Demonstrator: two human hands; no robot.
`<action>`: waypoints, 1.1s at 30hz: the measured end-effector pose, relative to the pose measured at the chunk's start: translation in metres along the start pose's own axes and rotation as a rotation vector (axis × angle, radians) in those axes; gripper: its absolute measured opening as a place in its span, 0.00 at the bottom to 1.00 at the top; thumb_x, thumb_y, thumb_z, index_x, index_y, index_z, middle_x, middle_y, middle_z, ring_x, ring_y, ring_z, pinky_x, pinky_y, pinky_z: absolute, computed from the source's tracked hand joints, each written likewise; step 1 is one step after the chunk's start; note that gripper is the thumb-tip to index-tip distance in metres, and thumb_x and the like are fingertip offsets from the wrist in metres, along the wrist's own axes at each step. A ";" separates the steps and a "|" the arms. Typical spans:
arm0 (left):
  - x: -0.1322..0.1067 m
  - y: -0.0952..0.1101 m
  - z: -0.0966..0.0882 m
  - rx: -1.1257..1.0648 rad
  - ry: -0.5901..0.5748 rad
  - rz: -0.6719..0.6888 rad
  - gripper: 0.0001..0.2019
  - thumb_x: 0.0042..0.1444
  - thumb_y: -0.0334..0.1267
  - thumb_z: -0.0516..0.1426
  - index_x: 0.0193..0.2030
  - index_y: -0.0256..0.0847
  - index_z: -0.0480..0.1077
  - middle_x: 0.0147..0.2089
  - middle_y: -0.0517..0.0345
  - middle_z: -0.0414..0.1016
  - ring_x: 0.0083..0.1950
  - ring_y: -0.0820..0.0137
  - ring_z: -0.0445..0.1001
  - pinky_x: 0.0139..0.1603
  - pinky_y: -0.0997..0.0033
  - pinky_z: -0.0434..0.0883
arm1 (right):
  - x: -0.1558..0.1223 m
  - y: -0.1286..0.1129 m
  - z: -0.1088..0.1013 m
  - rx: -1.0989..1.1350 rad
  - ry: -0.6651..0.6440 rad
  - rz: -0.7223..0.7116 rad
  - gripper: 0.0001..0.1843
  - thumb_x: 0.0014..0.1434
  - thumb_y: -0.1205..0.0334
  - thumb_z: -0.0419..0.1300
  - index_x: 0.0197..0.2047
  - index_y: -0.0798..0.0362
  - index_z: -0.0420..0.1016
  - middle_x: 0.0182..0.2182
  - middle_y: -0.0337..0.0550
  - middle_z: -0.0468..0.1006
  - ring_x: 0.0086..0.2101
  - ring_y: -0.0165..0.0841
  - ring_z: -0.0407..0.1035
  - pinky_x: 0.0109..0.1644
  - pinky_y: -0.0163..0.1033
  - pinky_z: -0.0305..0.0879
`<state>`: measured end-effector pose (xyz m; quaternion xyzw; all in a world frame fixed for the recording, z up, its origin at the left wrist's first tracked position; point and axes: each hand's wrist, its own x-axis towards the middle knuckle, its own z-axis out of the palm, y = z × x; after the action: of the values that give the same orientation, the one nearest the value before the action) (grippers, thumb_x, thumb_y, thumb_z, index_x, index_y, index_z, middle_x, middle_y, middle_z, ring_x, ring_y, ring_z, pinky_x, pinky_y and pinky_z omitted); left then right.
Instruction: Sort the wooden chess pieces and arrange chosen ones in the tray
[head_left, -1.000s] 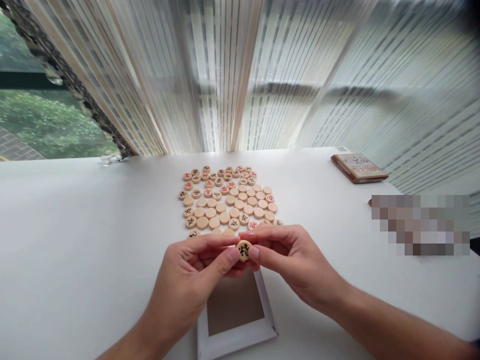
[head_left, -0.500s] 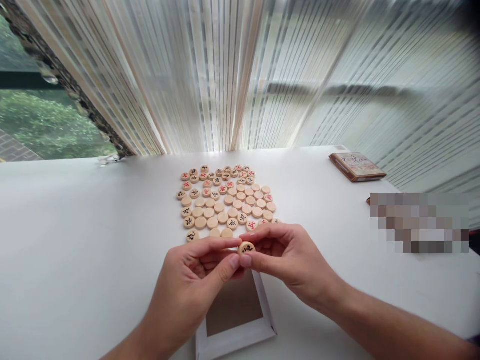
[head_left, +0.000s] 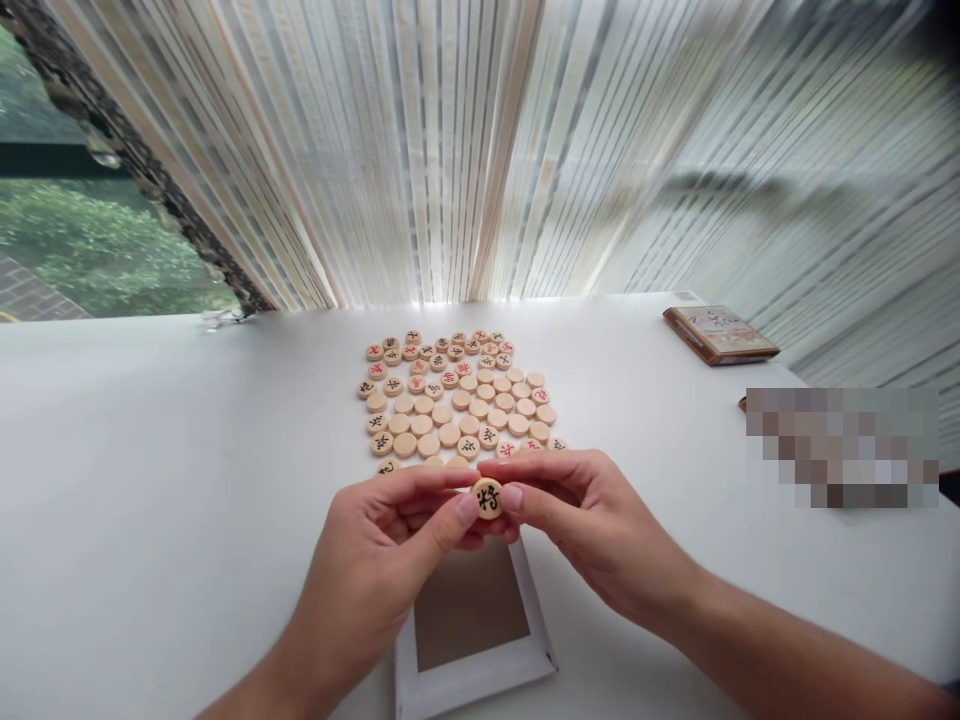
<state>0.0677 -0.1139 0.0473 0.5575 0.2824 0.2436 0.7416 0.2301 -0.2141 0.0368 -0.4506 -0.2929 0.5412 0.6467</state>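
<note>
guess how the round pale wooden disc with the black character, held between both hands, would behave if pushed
The round pale wooden disc is probably stiff and light, looking like small solid wood. Laid flat, its broad face should make it slide, not tip; on its curved edge, it may roll across the smooth white table.

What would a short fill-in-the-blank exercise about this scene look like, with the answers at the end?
1. The left hand and right hand hold the same round piece, whose character is ____ in colour.
2. Some of the loose pieces show black characters, others ____ ones.
3. The shallow open box nearest the person has a ____ rim.
4. The flat brown-edged box lies to the ____ of the loose pieces.

Missing words: black; red; white; right.
</note>
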 end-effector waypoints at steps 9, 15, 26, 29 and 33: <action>0.000 -0.005 -0.001 -0.032 0.032 -0.042 0.14 0.53 0.35 0.73 0.48 0.40 0.86 0.39 0.54 0.89 0.38 0.64 0.88 0.44 0.72 0.86 | 0.001 -0.002 0.003 0.041 0.049 0.034 0.20 0.44 0.67 0.83 0.42 0.52 0.89 0.34 0.41 0.87 0.35 0.29 0.80 0.43 0.32 0.80; -0.005 -0.003 0.005 0.053 0.030 0.003 0.11 0.52 0.34 0.74 0.43 0.45 0.87 0.37 0.57 0.89 0.35 0.67 0.87 0.44 0.73 0.86 | 0.002 0.000 0.004 0.083 0.063 0.097 0.22 0.36 0.68 0.85 0.36 0.53 0.87 0.33 0.41 0.87 0.32 0.32 0.82 0.42 0.35 0.82; -0.005 -0.006 0.002 0.070 -0.055 0.024 0.11 0.56 0.33 0.72 0.46 0.44 0.86 0.43 0.54 0.89 0.42 0.62 0.89 0.50 0.70 0.85 | 0.001 -0.006 0.005 0.069 0.086 0.077 0.17 0.36 0.66 0.85 0.29 0.56 0.86 0.24 0.41 0.84 0.24 0.27 0.75 0.29 0.29 0.72; -0.005 -0.007 0.001 0.052 -0.055 0.025 0.10 0.56 0.33 0.71 0.46 0.42 0.86 0.44 0.52 0.89 0.43 0.61 0.89 0.50 0.68 0.85 | 0.001 -0.007 0.007 0.050 0.107 0.063 0.17 0.34 0.65 0.86 0.28 0.55 0.87 0.25 0.40 0.84 0.24 0.27 0.74 0.29 0.31 0.73; -0.005 -0.005 0.002 -0.006 -0.046 0.015 0.09 0.54 0.31 0.72 0.43 0.41 0.86 0.40 0.53 0.89 0.39 0.61 0.89 0.47 0.67 0.86 | 0.000 -0.007 0.007 -0.017 0.086 0.015 0.16 0.39 0.59 0.85 0.32 0.53 0.89 0.26 0.41 0.84 0.25 0.29 0.74 0.29 0.33 0.74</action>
<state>0.0656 -0.1201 0.0441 0.5630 0.2603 0.2370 0.7477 0.2265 -0.2124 0.0462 -0.4812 -0.2660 0.5236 0.6508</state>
